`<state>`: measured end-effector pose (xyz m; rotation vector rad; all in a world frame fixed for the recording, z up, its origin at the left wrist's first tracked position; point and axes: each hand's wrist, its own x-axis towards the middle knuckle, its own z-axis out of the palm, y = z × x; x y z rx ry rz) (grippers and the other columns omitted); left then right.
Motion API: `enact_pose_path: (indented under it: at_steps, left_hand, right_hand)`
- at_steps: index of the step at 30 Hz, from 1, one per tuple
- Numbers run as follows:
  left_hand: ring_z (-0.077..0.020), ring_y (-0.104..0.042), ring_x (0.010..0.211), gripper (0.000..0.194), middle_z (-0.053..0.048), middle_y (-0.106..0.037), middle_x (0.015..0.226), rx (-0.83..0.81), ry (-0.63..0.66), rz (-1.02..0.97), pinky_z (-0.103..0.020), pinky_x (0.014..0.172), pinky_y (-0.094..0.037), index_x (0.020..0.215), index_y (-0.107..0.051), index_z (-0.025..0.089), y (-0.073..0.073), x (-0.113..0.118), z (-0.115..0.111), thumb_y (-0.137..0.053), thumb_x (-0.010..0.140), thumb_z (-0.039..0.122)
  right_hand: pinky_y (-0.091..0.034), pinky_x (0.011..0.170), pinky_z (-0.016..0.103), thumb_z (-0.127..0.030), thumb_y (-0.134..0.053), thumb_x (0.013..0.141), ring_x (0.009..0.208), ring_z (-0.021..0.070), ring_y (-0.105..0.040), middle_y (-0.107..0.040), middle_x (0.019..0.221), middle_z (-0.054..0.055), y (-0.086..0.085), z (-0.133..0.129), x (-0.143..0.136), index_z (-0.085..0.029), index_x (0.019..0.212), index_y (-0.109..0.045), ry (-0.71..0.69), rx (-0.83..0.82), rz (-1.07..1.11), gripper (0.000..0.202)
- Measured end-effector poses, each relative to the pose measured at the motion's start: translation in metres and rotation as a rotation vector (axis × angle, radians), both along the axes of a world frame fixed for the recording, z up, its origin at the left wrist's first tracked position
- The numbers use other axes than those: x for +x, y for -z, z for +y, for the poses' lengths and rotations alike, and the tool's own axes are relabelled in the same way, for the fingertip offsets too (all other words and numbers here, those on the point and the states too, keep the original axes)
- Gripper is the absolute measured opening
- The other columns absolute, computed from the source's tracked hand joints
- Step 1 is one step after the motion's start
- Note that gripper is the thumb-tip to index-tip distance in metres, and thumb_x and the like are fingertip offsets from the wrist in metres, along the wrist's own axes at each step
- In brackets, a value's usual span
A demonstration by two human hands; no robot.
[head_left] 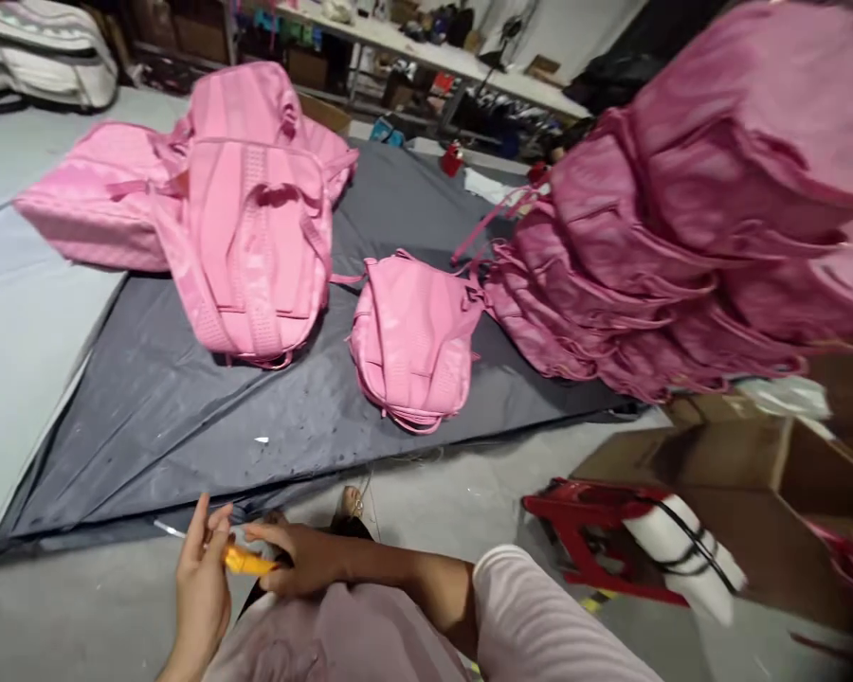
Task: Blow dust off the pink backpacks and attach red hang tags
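Low in the head view, my right hand (pixel 302 557) is closed on the orange handle of a thin tool (pixel 248 561). My left hand (pixel 203 587) has its fingers bent around the front part of the same tool. A narrow silvery end sticks out to the left past those fingers; its exact kind is too small and blurred to tell. Beyond my hands, a small pink backpack (pixel 416 332) lies on the dark grey sheet (pixel 206 426). To its left is a larger pink backpack (pixel 256 246), straps up, against another pink bag (pixel 106 194).
At right rises a tall stack of pink backpacks (pixel 654 218). Below it stand an open cardboard box (pixel 717 464) and a red frame (pixel 583 530) with a white bundle (pixel 682 549). A white backpack (pixel 49 57) sits far left. Behind runs a long cluttered table (pixel 426 47).
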<state>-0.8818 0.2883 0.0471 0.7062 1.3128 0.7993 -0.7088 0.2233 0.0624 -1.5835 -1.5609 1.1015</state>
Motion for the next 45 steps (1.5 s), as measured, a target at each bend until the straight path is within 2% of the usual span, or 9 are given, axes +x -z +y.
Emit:
enact_pose_path:
  at_steps: [7, 15, 17, 21, 26, 34, 40, 42, 45]
  left_hand:
    - [-0.0106, -0.059, 0.089, 0.075, -0.003, -0.063, 0.117, 0.038, 0.403, -0.313, -0.02, 0.076, -0.047, 0.142, -0.049, 0.03, -0.059, 0.141, -0.006, -0.075, 0.072, 0.037]
    - [-0.02, -0.061, 0.102, 0.063, -0.009, -0.064, 0.122, 0.183, 0.913, -0.349, -0.031, 0.083, -0.049, 0.141, -0.051, 0.027, -0.062, 0.274, -0.088, -0.065, 0.081, 0.043]
    - [-0.0232, -0.058, 0.111, 0.049, -0.009, -0.064, 0.124, 0.412, 0.992, -0.226, -0.035, 0.091, -0.047, 0.128, -0.064, 0.025, -0.059, 0.303, -0.086, -0.066, 0.082, 0.042]
    - [-0.0223, -0.059, 0.104, 0.024, -0.01, -0.066, 0.109, 0.87, 0.813, 0.248, -0.038, 0.091, -0.046, 0.105, -0.071, 0.02, -0.049, 0.359, -0.055, -0.055, 0.089, 0.029]
    - [-0.03, -0.05, 0.11, 0.018, -0.012, -0.063, 0.113, 1.036, 0.833, 0.924, -0.045, 0.093, -0.038, 0.1, -0.067, 0.016, -0.031, 0.417, -0.04, -0.066, 0.084, 0.025]
    - [-0.0289, -0.047, 0.107, 0.011, -0.011, -0.064, 0.107, 1.003, 0.835, 1.065, -0.043, 0.088, -0.032, 0.097, -0.063, 0.017, -0.005, 0.426, -0.044, -0.06, 0.087, 0.02]
    - [-0.0278, -0.052, 0.1, 0.012, -0.011, -0.065, 0.093, 1.005, 0.928, 0.885, -0.044, 0.088, -0.033, 0.082, -0.061, 0.019, -0.011, 0.433, -0.03, -0.051, 0.088, 0.016]
    - [-0.0249, -0.056, 0.091, 0.016, -0.009, -0.065, 0.087, 0.944, 0.888, 0.721, -0.04, 0.085, -0.038, 0.08, -0.059, 0.019, -0.017, 0.412, -0.025, -0.048, 0.091, 0.021]
    - [-0.022, -0.058, 0.076, 0.018, -0.006, -0.063, 0.077, 0.69, 0.75, 0.582, -0.034, 0.077, -0.042, 0.076, -0.059, 0.022, -0.024, 0.33, -0.031, -0.055, 0.088, 0.035]
  right_hand:
    - [-0.047, 0.093, 0.035, -0.026, -0.055, 0.088, 0.108, 0.0222, -0.059, -0.059, 0.128, 0.011, -0.018, -0.052, 0.054, -0.018, 0.139, -0.042, 0.348, 0.131, 0.085, 0.053]
    - [-0.051, 0.072, 0.03, -0.045, -0.045, 0.096, 0.076, 0.018, -0.063, -0.067, 0.092, 0.004, -0.008, -0.179, 0.176, -0.018, 0.137, -0.041, 0.597, 0.063, 0.166, 0.049]
    - [-0.052, 0.072, 0.031, -0.05, -0.042, 0.096, 0.078, 0.0199, -0.065, -0.069, 0.089, 0.006, -0.004, -0.206, 0.212, -0.018, 0.124, -0.05, 0.754, 0.03, 0.177, 0.044]
    - [-0.056, 0.072, 0.035, -0.062, -0.043, 0.092, 0.08, 0.0224, -0.069, -0.07, 0.091, 0.009, -0.001, -0.246, 0.293, -0.018, 0.108, -0.053, 1.026, -0.028, 0.237, 0.048]
    - [-0.058, 0.071, 0.035, -0.063, -0.046, 0.09, 0.081, 0.0224, -0.07, -0.071, 0.091, 0.008, -0.006, -0.259, 0.358, -0.018, 0.107, -0.055, 0.907, -0.104, 0.243, 0.049]
    - [-0.059, 0.073, 0.036, -0.061, -0.049, 0.091, 0.085, 0.0231, -0.069, -0.07, 0.094, 0.008, -0.004, -0.246, 0.385, -0.018, 0.113, -0.055, 0.926, -0.156, 0.234, 0.049]
    - [-0.059, 0.077, 0.038, -0.059, -0.048, 0.092, 0.09, 0.0246, -0.069, -0.07, 0.099, 0.01, -0.013, -0.241, 0.384, -0.019, 0.117, -0.053, 0.978, -0.163, 0.205, 0.048]
    - [-0.058, 0.078, 0.039, -0.059, -0.048, 0.091, 0.09, 0.0247, -0.069, -0.071, 0.1, 0.01, -0.017, -0.238, 0.386, -0.019, 0.116, -0.054, 0.972, -0.184, 0.175, 0.048]
    - [-0.058, 0.082, 0.04, -0.06, -0.048, 0.09, 0.091, 0.0247, -0.069, -0.071, 0.099, 0.011, -0.023, -0.23, 0.393, -0.02, 0.114, -0.054, 0.98, -0.166, 0.151, 0.047]
